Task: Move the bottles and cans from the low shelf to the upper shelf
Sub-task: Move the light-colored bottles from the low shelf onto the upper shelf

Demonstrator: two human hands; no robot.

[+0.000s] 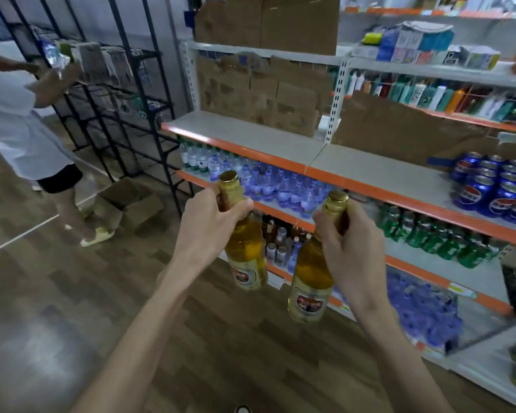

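We gripped a beer bottle (245, 251) by its neck in our left hand (212, 219) and another bottle (312, 281) in our right hand (347, 242), and either could have slipped or clipped the upper shelf (280, 141) edge.

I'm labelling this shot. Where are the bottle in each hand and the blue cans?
Left-hand bottle (245, 245): head view, amber body above the label.
Right-hand bottle (310, 269): head view, amber body above the label.
Blue cans (471, 194): head view, side of a front can.

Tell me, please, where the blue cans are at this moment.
In the head view the blue cans sit at the far right on the grey shelf with the orange edge, in front of brown cardboard and above the green bottles.
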